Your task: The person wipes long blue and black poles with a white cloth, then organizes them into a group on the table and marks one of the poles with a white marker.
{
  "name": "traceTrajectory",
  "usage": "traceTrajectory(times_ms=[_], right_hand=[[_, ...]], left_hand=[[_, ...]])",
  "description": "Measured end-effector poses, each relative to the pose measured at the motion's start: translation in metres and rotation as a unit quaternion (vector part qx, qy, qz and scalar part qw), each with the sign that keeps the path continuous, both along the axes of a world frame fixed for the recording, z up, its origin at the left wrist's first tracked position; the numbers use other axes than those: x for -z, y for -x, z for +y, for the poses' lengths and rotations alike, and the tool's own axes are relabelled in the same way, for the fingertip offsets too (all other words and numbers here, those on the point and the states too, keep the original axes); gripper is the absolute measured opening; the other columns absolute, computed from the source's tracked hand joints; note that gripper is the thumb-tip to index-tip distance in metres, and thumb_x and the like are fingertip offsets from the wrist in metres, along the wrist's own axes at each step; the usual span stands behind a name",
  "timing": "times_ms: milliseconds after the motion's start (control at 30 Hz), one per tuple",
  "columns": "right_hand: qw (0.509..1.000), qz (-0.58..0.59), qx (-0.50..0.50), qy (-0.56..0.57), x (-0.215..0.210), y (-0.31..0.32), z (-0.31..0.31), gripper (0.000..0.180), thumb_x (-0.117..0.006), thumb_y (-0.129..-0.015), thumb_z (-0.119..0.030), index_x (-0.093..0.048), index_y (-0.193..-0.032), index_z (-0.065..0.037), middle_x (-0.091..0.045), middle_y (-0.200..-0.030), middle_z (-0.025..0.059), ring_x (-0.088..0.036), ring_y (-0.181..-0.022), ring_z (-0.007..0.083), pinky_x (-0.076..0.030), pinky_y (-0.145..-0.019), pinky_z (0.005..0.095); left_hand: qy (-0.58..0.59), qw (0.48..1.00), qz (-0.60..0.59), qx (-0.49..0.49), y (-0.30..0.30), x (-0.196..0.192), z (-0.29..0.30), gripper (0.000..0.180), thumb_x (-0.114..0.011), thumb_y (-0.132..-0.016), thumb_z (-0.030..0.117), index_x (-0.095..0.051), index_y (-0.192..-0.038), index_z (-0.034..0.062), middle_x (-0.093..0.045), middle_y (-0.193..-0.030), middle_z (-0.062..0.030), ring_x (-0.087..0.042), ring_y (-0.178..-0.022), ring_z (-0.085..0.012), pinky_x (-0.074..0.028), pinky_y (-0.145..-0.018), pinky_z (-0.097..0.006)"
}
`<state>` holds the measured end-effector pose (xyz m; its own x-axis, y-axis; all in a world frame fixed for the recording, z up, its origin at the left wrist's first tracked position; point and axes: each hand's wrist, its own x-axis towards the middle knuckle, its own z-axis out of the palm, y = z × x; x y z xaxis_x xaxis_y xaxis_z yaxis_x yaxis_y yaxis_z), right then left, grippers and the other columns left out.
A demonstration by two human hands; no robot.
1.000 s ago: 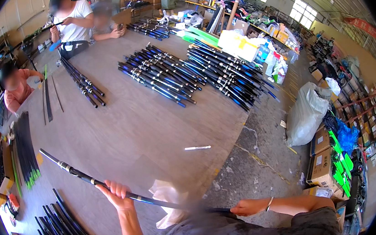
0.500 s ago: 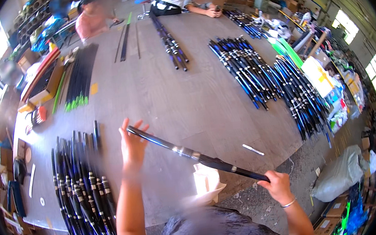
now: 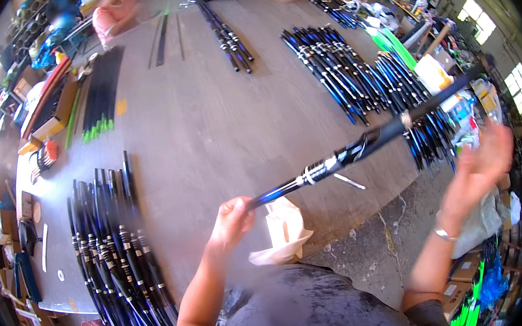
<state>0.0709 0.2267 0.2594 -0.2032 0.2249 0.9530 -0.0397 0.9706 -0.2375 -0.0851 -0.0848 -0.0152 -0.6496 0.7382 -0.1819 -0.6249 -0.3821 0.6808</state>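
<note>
My left hand (image 3: 232, 222) is closed round the thin blue-black end of a collapsed fishing rod (image 3: 370, 142). From that fist the rod slants up to the right across the front of the table, with silver fittings along it and a thicker black grip. Its far end is blurred and reaches over the rods at the right edge. My right hand (image 3: 486, 155), a bracelet at its wrist, is raised apart from the rod with its fingers stretched out. A white cloth or paper (image 3: 287, 227) lies at the table's front edge, just right of my left hand.
Bundled rods lie at the left (image 3: 109, 261) and in rows at the right (image 3: 332, 79). Green-tipped black sticks (image 3: 100, 94) and an open box (image 3: 57, 114) are at the back left. A white pen-like thing (image 3: 349, 181) lies near the front edge. People sit at the far side.
My left hand, open before, now grips one end of the rod. My right hand has let go and moved up and right. The rod has swung to slope upward to the right.
</note>
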Motion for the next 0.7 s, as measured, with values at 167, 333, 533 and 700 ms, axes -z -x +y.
traceTrajectory(times_ms=[167, 333, 533, 700], right_hand=[[0.765, -0.144, -0.403, 0.481, 0.116, 0.058, -0.065, 0.053, -0.057, -0.096, -0.029, -0.036, -0.139, -0.006, -0.057, -0.119, 0.0124, -0.058, -0.111, 0.0250, -0.049, -0.093, 0.0418], [0.645, -0.063, -0.457, 0.609, 0.107, 0.093, -0.024, 0.030, -0.051, -0.099, -0.018, -0.047, -0.128, -0.009, -0.062, -0.095, 0.0102, -0.064, -0.086, 0.0228, -0.056, -0.076, 0.0376], [0.612, -0.084, -0.510, 0.598, 0.099, 0.115, 0.020, 0.029, -0.052, -0.099, -0.022, -0.053, -0.124, -0.007, -0.062, -0.097, 0.0097, -0.063, -0.087, 0.0217, -0.055, -0.077, 0.0367], [0.612, -0.084, -0.505, 0.603, 0.106, 0.120, 0.037, 0.028, -0.054, -0.099, -0.022, -0.055, -0.122, -0.007, -0.063, -0.097, 0.0100, -0.062, -0.087, 0.0222, -0.054, -0.077, 0.0365]], left_hand=[[-0.056, 0.998, -0.027, 0.008, -0.044, -0.031, 0.046, 0.028, -0.068, -0.089, 0.023, -0.063, -0.111, 0.0062, -0.056, -0.074, -0.0047, -0.042, -0.054, -0.0093, -0.032, -0.044, -0.020], [0.000, 0.996, -0.007, 0.093, -0.069, -0.073, 0.043, 0.038, -0.056, -0.098, 0.029, -0.053, -0.126, 0.0026, -0.045, -0.070, 0.0009, -0.031, -0.049, -0.0059, -0.024, -0.043, -0.020], [-0.031, 0.982, -0.120, 0.140, -0.073, -0.089, 0.033, 0.043, -0.050, -0.099, 0.028, -0.047, -0.131, -0.0009, -0.040, -0.072, -0.0001, -0.030, -0.055, -0.0070, -0.026, -0.046, -0.021], [-0.012, 0.987, -0.080, 0.136, -0.076, -0.091, 0.029, 0.042, -0.051, -0.097, 0.026, -0.048, -0.129, -0.0004, -0.042, -0.074, -0.0011, -0.033, -0.058, -0.0078, -0.028, -0.047, -0.022]])
